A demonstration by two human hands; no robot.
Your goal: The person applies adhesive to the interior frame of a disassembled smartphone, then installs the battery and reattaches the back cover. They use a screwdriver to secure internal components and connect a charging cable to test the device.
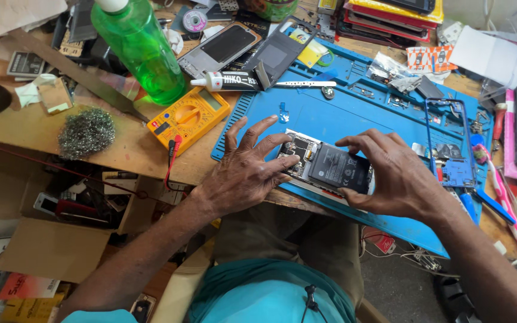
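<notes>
An opened phone [328, 165] with its back cover off lies on a blue work mat [354, 113], showing a black battery and circuit boards. My left hand [243, 170] rests flat at the phone's left end, fingers spread and touching its edge. My right hand [390, 173] grips the phone's right end, thumb under the near edge and fingers curled over the battery's far side.
A yellow multimeter [189, 116], a black glue tube [228, 81], a green plastic bottle [142, 51] and a steel-wool ball [86, 131] sit to the left. A blue phone frame [447, 140], toothbrush [501, 191] and small parts lie right. Boxes stand below the desk.
</notes>
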